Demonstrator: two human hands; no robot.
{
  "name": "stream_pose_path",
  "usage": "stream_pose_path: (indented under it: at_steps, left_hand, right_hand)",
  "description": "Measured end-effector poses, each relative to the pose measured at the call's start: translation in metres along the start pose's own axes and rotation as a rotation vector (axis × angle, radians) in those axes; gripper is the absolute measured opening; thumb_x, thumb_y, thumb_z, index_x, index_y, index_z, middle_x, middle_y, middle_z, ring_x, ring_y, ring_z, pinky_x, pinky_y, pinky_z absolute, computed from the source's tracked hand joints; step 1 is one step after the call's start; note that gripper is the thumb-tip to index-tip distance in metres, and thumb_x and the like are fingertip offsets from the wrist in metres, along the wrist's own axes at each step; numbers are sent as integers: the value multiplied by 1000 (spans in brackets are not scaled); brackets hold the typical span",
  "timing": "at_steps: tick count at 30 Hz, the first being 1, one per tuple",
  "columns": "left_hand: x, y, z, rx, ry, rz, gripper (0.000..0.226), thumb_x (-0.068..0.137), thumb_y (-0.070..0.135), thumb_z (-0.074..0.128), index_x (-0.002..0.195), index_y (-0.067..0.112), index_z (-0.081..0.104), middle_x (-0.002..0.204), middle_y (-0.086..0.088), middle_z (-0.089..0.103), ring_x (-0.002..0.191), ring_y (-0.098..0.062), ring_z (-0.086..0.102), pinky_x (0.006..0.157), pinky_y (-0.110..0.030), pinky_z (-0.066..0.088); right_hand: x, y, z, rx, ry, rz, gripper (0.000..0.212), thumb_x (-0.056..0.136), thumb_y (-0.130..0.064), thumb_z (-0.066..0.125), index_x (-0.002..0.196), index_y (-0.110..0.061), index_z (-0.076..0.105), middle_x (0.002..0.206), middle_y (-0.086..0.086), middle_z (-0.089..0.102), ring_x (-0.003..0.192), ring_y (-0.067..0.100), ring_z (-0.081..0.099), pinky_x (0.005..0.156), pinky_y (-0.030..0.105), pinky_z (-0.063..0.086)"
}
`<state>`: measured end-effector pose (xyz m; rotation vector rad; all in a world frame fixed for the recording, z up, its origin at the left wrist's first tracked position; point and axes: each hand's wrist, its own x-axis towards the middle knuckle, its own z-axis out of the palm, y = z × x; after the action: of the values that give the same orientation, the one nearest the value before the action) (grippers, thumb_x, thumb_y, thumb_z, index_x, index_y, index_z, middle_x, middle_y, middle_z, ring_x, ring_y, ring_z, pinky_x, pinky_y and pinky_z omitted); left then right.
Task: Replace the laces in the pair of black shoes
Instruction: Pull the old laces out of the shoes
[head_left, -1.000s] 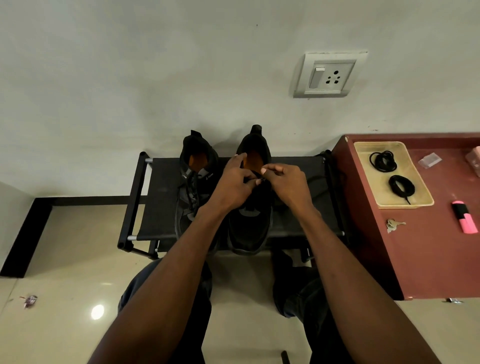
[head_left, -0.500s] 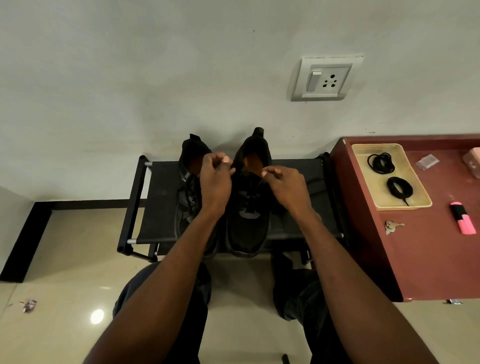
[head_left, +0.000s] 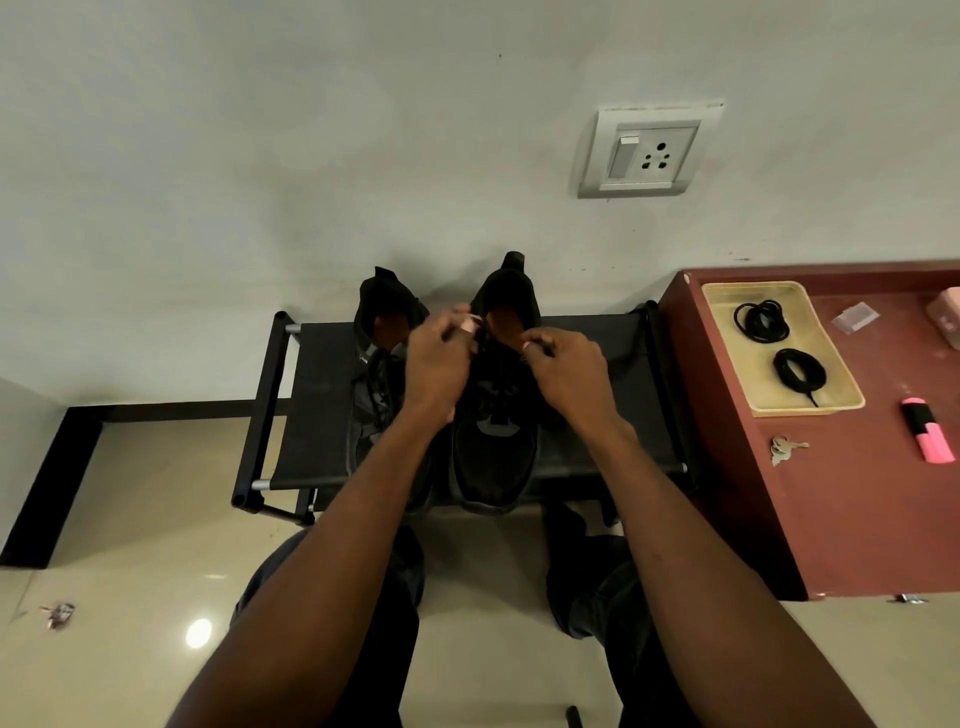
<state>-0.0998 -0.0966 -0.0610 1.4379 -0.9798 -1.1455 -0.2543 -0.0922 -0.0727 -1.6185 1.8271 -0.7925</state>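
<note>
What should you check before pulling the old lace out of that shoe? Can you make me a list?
1. Both hands on the lace: the left hand and right hand have fingers curled at the top of the right shoe; the lace itself is too dark to see. Cannot tell.
2. Shoe sits flat on the black rack: ok.
3. Other shoe out of the way, beside it: ok.
4. New laces ready: two black coils lie in the yellow tray on the red table. Ok.
5. Knot already undone: hidden by the hands. Cannot tell.
</note>
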Motion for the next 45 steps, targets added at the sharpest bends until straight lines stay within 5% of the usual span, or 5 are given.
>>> stream_pose_path:
  at_steps: [4,18,29,37,45]
  left_hand:
    - [4,13,-6,-656,260,-311,11,101,-2,48,97,-2,58,97,-19,66,85,-24,74,73,-30,61]
    - [5,-22,0,894,-330,584,22,98,8,53,109,1,71,150,-11,42,140,-25,37,110,-34,38]
    - [12,25,-30,16,613,323,16,100,6,50,106,-1,63,124,-12,56,104,7,55,92,-10,43]
    - [6,-16,3,988,-329,645,23,96,17,56,109,8,73,161,-14,27,151,-36,8,123,-46,8]
    - [5,-4,-5,684,-281,550,19,99,13,57,89,-1,65,135,-7,49,112,-5,50,94,-29,46]
  right_hand:
    - [-1,0,1,-7,-7,-12,27,95,-25,56,114,-22,74,103,-1,76,79,13,64,70,22,40]
    - [-1,-4,3,-82,-11,-59,30,97,-26,54,120,-21,72,111,1,74,98,20,68,78,27,48]
    - [1,-2,2,-66,-14,-35,30,96,-26,52,118,-21,72,95,-2,74,62,4,55,58,23,36]
    - [1,-5,3,-94,-11,-37,29,93,-25,53,114,-23,73,103,1,75,92,22,67,71,28,47]
    - [1,-6,3,-97,-5,-43,29,93,-26,52,112,-24,74,96,1,74,82,21,66,65,30,45]
